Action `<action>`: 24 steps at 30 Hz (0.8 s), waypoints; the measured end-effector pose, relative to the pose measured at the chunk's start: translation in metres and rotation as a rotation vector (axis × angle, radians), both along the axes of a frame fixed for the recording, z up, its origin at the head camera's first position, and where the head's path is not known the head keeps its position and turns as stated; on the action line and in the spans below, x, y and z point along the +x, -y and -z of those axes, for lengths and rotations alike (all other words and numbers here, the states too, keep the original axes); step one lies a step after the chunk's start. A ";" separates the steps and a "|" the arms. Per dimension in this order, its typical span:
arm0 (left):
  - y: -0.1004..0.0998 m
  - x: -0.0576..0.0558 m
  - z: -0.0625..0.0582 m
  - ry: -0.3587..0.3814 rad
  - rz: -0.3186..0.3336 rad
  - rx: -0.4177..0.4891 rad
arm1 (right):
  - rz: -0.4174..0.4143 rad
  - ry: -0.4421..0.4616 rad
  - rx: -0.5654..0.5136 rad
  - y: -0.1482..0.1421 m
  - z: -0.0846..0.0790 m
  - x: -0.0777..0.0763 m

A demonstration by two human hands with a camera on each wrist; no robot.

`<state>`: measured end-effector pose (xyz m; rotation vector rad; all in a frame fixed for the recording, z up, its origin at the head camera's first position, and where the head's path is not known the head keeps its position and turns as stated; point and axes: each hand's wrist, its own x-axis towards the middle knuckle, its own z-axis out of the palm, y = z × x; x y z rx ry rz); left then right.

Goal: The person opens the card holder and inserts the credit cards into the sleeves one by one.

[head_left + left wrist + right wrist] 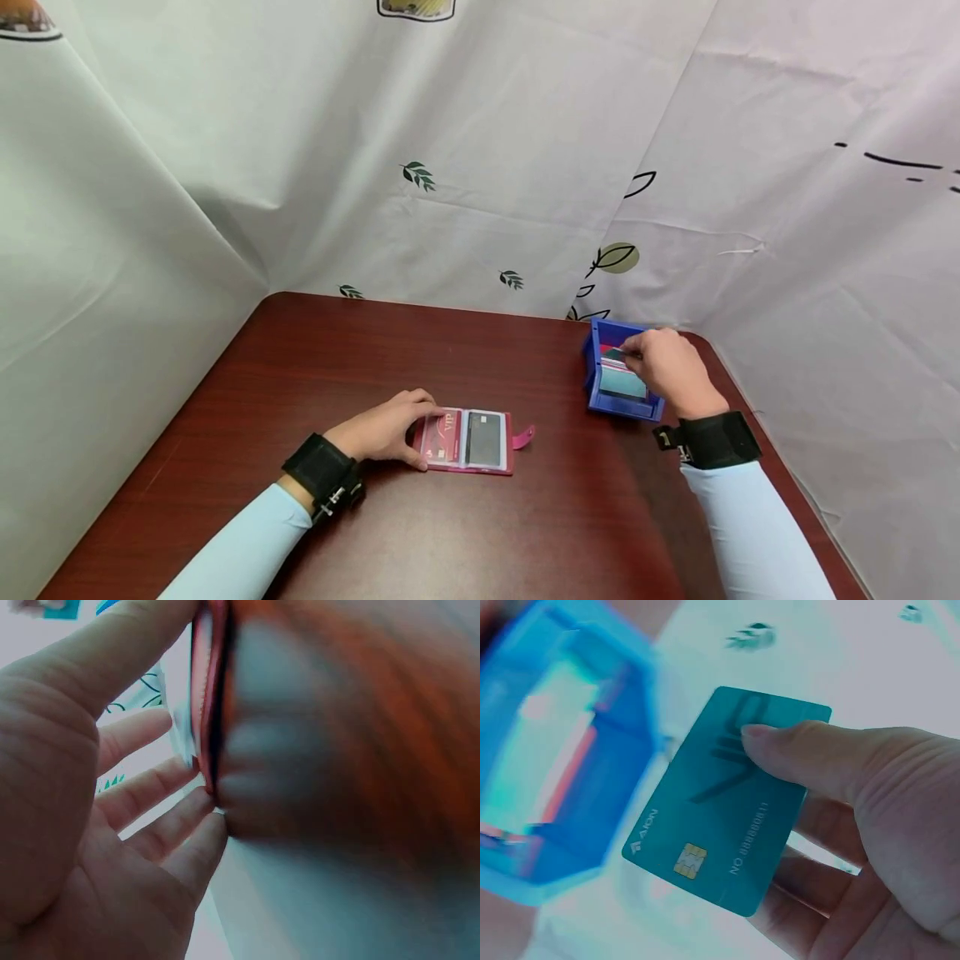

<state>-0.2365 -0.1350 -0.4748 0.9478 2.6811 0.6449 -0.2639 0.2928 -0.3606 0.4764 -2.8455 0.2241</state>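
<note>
A pink card holder lies spread on the table, with a red card in its left sleeve and a dark grey card in its right one. My left hand holds it by the left end, thumb at the near edge and fingers at the far edge. In the left wrist view, several fingertips meet the holder's edge. A teal card with a gold chip and the word VIP is pinched between thumb and fingers of my right hand, over the blue box.
More cards stand and lean inside the blue box, near the table's right back corner. A pink strap sticks out from the holder's right side. White printed cloth hangs behind the table and along both sides.
</note>
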 end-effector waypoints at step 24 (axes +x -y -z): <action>-0.050 0.003 -0.008 -0.131 0.044 -0.047 | -0.319 -0.020 -0.246 0.063 -0.031 -0.005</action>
